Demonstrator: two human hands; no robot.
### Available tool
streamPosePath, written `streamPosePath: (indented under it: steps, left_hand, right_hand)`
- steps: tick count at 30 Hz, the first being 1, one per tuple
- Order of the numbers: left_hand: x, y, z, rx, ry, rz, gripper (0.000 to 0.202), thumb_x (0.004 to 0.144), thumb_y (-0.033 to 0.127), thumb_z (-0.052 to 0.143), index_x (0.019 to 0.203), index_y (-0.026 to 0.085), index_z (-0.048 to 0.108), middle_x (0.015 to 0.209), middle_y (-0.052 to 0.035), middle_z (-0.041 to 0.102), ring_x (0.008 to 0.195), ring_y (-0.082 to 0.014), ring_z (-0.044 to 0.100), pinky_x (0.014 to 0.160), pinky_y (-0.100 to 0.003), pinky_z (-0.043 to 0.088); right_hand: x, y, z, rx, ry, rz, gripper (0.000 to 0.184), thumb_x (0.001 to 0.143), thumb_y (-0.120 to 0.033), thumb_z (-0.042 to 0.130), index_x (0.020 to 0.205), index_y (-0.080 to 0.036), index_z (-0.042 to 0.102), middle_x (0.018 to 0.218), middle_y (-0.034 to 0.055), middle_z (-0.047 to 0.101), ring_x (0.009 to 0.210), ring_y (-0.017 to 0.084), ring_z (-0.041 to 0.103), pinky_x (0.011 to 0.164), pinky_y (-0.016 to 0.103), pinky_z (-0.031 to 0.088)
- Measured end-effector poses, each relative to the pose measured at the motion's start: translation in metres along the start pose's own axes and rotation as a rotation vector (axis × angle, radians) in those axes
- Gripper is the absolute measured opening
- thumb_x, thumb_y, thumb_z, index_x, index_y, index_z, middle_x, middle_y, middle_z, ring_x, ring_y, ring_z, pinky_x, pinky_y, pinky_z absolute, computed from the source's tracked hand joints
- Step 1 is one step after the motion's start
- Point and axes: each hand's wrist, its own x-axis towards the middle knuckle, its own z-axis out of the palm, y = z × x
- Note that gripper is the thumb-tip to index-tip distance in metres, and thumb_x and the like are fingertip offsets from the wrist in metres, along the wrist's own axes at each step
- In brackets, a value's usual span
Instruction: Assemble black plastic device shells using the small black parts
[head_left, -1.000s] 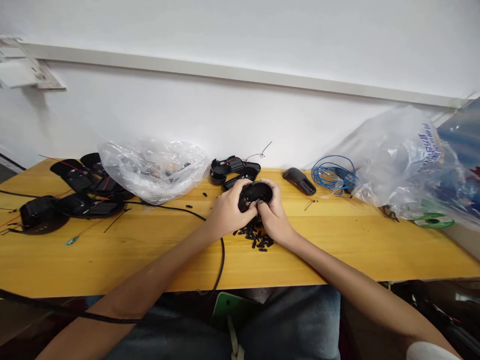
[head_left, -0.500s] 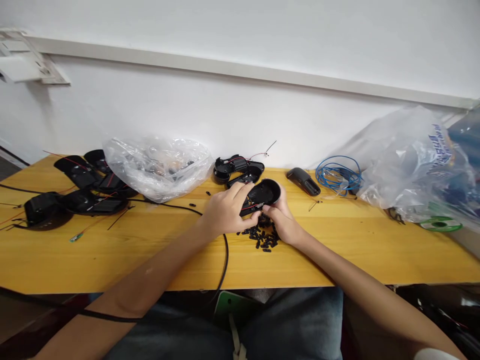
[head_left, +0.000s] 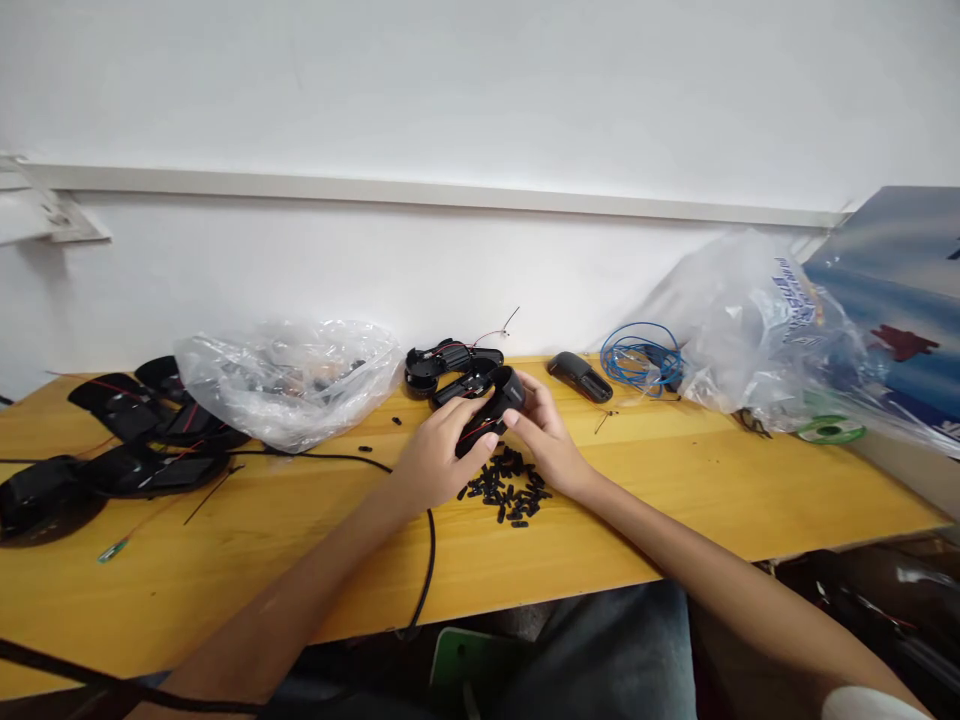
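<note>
A black plastic housing (head_left: 491,412) with a rounded, cup-like end and a red wire along it is held up over the table between my hands. My left hand (head_left: 442,452) grips its left end, thumb along the near side. At the cup-like end, my right hand (head_left: 553,440) has its thumb on the near edge and its fingers around the far side. Below them lies a loose heap of small black plastic pieces (head_left: 508,488). Just behind, similar black housings (head_left: 448,360) with thin wires lie on the table. The inside of the held housing is mostly hidden.
More wired black housings (head_left: 154,465) lie at the left, beside a clear plastic bag (head_left: 292,385). A black cable (head_left: 430,560) crosses the wooden table (head_left: 637,510). Rightward are a black rounded device (head_left: 580,376), a coiled blue cable (head_left: 641,355), another plastic bag (head_left: 757,340) and a green spool (head_left: 830,430).
The housing has tilted in my hands, so less of its inside shows. Both hands keep hold of it. The camera view has shifted and turned slightly.
</note>
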Motion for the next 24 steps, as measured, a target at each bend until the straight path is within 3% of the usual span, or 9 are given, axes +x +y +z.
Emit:
streamPosePath:
  steps: [3, 6, 9, 11, 13, 16, 20, 22, 24]
  left_hand:
    - [-0.001, -0.006, -0.006, 0.102, -0.021, 0.028, 0.047, 0.113, 0.044, 0.048, 0.151, 0.02, 0.061, 0.148, -0.0162, 0.07, 0.142, -0.0334, 0.064, 0.124, -0.052, 0.051]
    - [0.0, -0.02, -0.011, 0.284, 0.004, 0.049, 0.05, 0.113, 0.046, 0.046, 0.152, 0.017, 0.06, 0.146, -0.0177, 0.07, 0.139, -0.0365, 0.063, 0.122, -0.058, 0.05]
    - [0.005, -0.038, -0.014, 0.454, 0.005, 0.066, 0.052, 0.111, 0.048, 0.05, 0.15, 0.017, 0.061, 0.141, -0.0189, 0.071, 0.133, -0.0394, 0.065, 0.116, -0.058, 0.052]
    - [0.009, -0.048, -0.015, 0.539, 0.0, 0.059, 0.05, 0.109, 0.046, 0.052, 0.149, 0.017, 0.062, 0.142, -0.0196, 0.071, 0.132, -0.0406, 0.065, 0.114, -0.058, 0.053]
    - [0.012, -0.053, -0.014, 0.6, -0.005, 0.048, 0.049, 0.108, 0.043, 0.052, 0.149, 0.017, 0.062, 0.143, -0.0199, 0.071, 0.132, -0.0411, 0.064, 0.112, -0.057, 0.053]
    - [0.014, -0.052, -0.013, 0.669, -0.03, 0.04, 0.048, 0.107, 0.042, 0.054, 0.146, 0.017, 0.065, 0.139, -0.0196, 0.074, 0.129, -0.0425, 0.065, 0.105, -0.058, 0.055]
    - [0.011, -0.048, -0.013, 0.73, -0.07, 0.034, 0.039, 0.105, 0.04, 0.057, 0.134, 0.02, 0.072, 0.127, -0.0188, 0.078, 0.122, -0.0429, 0.065, 0.095, -0.056, 0.055]
    - [0.008, -0.049, -0.013, 0.737, -0.063, 0.028, 0.036, 0.106, 0.038, 0.057, 0.133, 0.021, 0.074, 0.123, -0.0182, 0.079, 0.119, -0.0414, 0.065, 0.093, -0.054, 0.054]
    - [0.007, -0.051, -0.013, 0.738, -0.056, 0.028, 0.036, 0.107, 0.036, 0.056, 0.134, 0.021, 0.074, 0.123, -0.0174, 0.08, 0.117, -0.0402, 0.066, 0.092, -0.052, 0.054]
  right_hand:
    - [0.021, -0.006, -0.021, 0.14, 0.151, 0.067, 0.058, 0.099, -0.067, 0.071, 0.14, -0.029, 0.059, 0.15, 0.0139, 0.069, 0.133, 0.035, 0.071, 0.107, 0.054, 0.065]
    - [0.046, -0.017, -0.068, 0.135, 0.345, -0.004, 0.056, 0.097, -0.069, 0.07, 0.132, -0.026, 0.065, 0.135, 0.0141, 0.075, 0.119, 0.035, 0.076, 0.093, 0.051, 0.068]
    - [0.063, -0.022, -0.122, -0.181, 0.537, -0.164, 0.061, 0.093, -0.066, 0.073, 0.14, -0.027, 0.067, 0.138, 0.0129, 0.073, 0.116, 0.033, 0.074, 0.098, 0.052, 0.065]
    - [0.068, -0.015, -0.149, -0.504, 0.575, -0.219, 0.069, 0.09, -0.063, 0.078, 0.146, -0.025, 0.067, 0.146, 0.016, 0.07, 0.125, 0.036, 0.07, 0.109, 0.056, 0.059]
    - [0.069, -0.002, -0.165, -0.735, 0.516, -0.168, 0.077, 0.088, -0.063, 0.079, 0.149, -0.018, 0.066, 0.149, 0.0213, 0.068, 0.132, 0.039, 0.067, 0.118, 0.06, 0.053]
    - [0.067, 0.017, -0.171, -0.915, 0.345, -0.034, 0.077, 0.093, -0.062, 0.074, 0.149, -0.011, 0.064, 0.149, 0.0269, 0.067, 0.139, 0.043, 0.063, 0.125, 0.061, 0.045]
    - [0.061, 0.026, -0.17, -1.044, 0.171, 0.049, 0.086, 0.094, -0.06, 0.076, 0.159, -0.009, 0.053, 0.156, 0.0286, 0.062, 0.147, 0.044, 0.057, 0.127, 0.059, 0.043]
    - [0.059, 0.025, -0.169, -1.075, 0.134, 0.097, 0.098, 0.091, -0.056, 0.082, 0.166, -0.007, 0.043, 0.161, 0.0312, 0.056, 0.15, 0.045, 0.056, 0.128, 0.059, 0.043]
    - [0.059, 0.022, -0.164, -1.089, 0.118, 0.127, 0.099, 0.09, -0.047, 0.081, 0.168, -0.004, 0.039, 0.163, 0.0337, 0.053, 0.15, 0.045, 0.056, 0.128, 0.059, 0.042]
